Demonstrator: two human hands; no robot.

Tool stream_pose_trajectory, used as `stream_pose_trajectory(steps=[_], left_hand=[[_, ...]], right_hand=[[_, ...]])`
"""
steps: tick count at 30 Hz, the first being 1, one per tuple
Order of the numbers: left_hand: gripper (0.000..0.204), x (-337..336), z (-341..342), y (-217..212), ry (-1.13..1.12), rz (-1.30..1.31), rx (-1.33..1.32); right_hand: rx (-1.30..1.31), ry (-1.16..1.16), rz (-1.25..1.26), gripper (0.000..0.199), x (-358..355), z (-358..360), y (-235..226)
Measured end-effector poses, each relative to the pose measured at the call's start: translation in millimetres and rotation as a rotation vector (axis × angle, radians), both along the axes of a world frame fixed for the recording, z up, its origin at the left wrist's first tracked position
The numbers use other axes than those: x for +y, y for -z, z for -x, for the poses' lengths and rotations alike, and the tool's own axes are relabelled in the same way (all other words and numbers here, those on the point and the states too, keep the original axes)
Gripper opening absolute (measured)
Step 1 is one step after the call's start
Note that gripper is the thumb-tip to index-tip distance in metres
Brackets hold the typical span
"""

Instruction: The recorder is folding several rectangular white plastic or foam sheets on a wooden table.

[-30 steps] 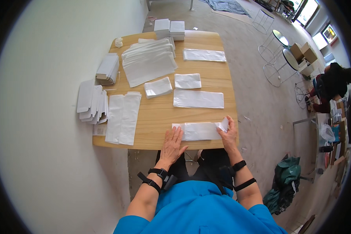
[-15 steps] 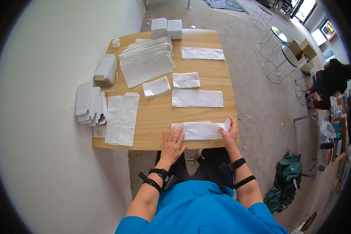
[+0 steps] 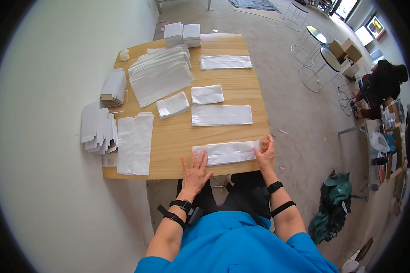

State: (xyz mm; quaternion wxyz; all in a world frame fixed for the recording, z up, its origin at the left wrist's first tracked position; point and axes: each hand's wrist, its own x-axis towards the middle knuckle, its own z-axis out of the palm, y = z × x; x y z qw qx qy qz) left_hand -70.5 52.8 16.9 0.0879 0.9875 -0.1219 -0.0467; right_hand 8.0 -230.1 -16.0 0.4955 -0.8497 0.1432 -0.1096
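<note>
A long, creased white folded sheet (image 3: pixel 232 153) lies crosswise near the table's front edge. My left hand (image 3: pixel 196 172) rests flat with spread fingers at its left end. At the opposite end, my right hand (image 3: pixel 265 155) has its thumb and curled fingers closed about the sheet's edge; the exact grip is partly hidden. Farther up lie another long folded sheet (image 3: pixel 221 115), a short folded white piece (image 3: pixel 207 94) and a tilted short one (image 3: pixel 173 104). One more long strip (image 3: pixel 226 62) lies toward the far right of the table.
The wooden table (image 3: pixel 173 145) also carries fanned white sheets (image 3: pixel 161 79), two upright white sheets (image 3: pixel 135 143) and stacked white boxes (image 3: pixel 182 34). Flat cartons (image 3: pixel 98 127) stand along the left wall. Stools (image 3: pixel 330 59), a person (image 3: pixel 382 84) and dark bags (image 3: pixel 332 204) are at right.
The sheet's right end, lifted in my right hand before, now lies lower and flatter. My left hand stays at the left end. The view has shifted slightly.
</note>
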Motion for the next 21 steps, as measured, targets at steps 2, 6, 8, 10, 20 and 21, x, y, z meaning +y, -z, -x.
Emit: stream_pose_trajectory(steps=[2, 6, 8, 10, 20, 21], left_hand=[[0.071, 0, 1, 0, -0.002, 0.002, -0.009], [0.072, 2, 3, 1, -0.011, 0.037, -0.013], [0.073, 2, 2, 1, -0.004, 0.067, -0.024], [0.072, 0, 1, 3, -0.006, 0.068, -0.029], [0.074, 4, 1, 14, -0.054, 0.2, -0.053], [0.074, 5, 4, 16, -0.058, 0.2, -0.048]], right_hand=[[-0.103, 0.155, 0.367, 0.057, -3, 7, -6], [-0.047, 0.023, 0.307, 0.037, 4, 21, -40], [0.06, -0.276, 0.1, 0.031, 39, 28, -60], [0.073, -0.387, -0.299, 0.026, 80, 30, -56], [0.267, -0.385, -0.464, 0.027, 134, 21, -3], [0.269, -0.384, -0.445, 0.027, 135, 22, -2]])
